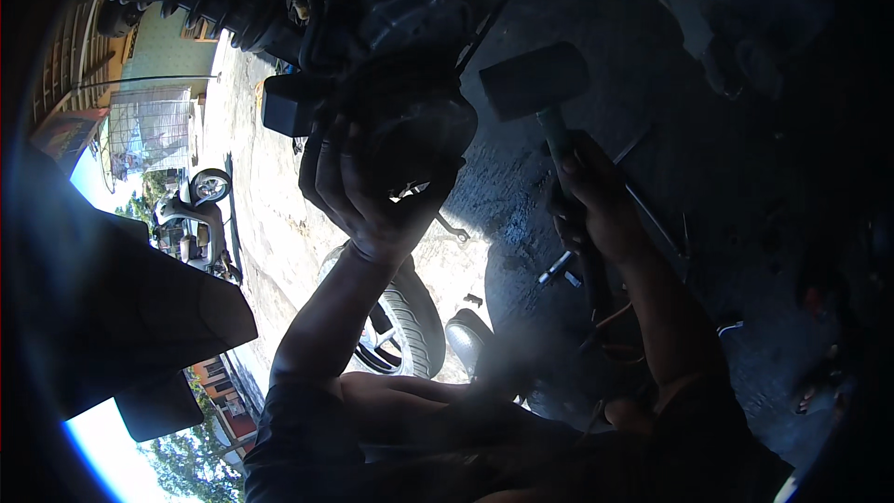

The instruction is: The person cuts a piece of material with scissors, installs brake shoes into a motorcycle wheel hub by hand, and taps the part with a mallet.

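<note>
Hammer (pixel 535 82): black rubber head, upper centre of frame, near the engine part.
Right hand (pixel 591 200): fingers wrapped round the hammer handle.
Left hand (pixel 363 191): fingers curled, gripping the dark engine part (pixel 410 121).
Tyre (pixel 410 321): lower centre.

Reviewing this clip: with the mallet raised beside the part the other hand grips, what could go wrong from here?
1. The left hand wraps the dark rounded metal vehicle part; the black rubber-headed mallet in the right hand sits close, so a glancing blow might hit fingers.
2. Deep shadow hides the striking spot, so aim may suffer.
</note>
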The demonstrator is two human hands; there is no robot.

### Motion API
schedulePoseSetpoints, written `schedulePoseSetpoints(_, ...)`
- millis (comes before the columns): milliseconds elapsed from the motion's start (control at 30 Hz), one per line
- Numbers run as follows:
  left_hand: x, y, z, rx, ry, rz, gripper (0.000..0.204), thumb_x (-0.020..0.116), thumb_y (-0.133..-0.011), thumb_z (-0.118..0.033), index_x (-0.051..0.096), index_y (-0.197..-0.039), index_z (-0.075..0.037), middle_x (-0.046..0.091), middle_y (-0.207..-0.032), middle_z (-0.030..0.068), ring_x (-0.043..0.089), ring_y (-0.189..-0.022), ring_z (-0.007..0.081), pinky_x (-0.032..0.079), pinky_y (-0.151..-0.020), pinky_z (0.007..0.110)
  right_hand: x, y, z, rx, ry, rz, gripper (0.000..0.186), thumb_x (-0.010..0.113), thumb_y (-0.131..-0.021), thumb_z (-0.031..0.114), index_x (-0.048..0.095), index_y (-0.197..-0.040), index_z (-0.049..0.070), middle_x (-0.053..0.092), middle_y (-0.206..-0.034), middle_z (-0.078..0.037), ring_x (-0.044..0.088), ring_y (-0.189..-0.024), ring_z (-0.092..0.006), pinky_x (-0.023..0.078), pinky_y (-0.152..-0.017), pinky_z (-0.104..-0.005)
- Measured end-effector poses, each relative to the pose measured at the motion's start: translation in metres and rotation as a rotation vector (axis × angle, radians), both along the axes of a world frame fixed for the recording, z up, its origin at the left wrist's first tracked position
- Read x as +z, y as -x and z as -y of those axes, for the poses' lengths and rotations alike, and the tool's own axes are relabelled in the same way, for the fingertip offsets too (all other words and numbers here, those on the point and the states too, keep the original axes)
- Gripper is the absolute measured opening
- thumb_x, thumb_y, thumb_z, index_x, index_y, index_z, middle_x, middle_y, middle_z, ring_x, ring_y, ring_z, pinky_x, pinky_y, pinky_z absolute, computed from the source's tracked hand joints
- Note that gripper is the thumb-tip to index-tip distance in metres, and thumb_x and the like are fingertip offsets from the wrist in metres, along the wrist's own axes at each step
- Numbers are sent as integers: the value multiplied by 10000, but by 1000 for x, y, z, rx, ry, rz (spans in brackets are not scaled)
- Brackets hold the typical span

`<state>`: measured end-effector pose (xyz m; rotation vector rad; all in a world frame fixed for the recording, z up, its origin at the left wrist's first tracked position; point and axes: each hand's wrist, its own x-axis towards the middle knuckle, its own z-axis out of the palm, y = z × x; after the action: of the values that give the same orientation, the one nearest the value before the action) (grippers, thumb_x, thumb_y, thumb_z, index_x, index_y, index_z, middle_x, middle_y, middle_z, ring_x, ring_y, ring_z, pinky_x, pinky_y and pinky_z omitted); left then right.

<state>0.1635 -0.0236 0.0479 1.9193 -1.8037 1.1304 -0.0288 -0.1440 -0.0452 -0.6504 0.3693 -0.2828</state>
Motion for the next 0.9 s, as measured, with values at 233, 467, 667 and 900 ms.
schedulePoseSetpoints(233,3,3,0,19,-32,14,954,859,-609,-391,380,-1327,15,440,-1297,186,442,-1182,369,390,-964,447,-1,6,6,-15,103,-45,275,501,-958,370,457,-1114,148,449,-601,19,388,-400,-62,317,-362,-233)
schedulePoseSetpoints(467,0,0,-4,46,-9,46,958,806,-661,-503,383,-1333,32,418,-1316,188,399,-1217,375,358,-974,457,2,0,-4,72,106,-35,233,472,-980,314,439,-1122,132,437,-596,26,381,-416,-50,301,-376,-228)
schedulePoseSetpoints(667,-6,10,-4,28,91,-28,995,828,-613,-503,388,-1333,25,421,-1303,196,415,-1203,375,367,-965,463,6,15,-4,-203,49,-128,250,467,-985,314,446,-1135,115,429,-587,29,378,-408,-41,291,-364,-212)
schedulePoseSetpoints(900,-8,16,4,158,102,7,905,807,-620,-413,420,-1313,22,440,-1287,187,448,-1168,381,390,-942,468,24,20,6,-245,844,-162,310,491,-975,260,452,-1212,63,496,-606,-23,481,-484,-106,387,-475,-298)
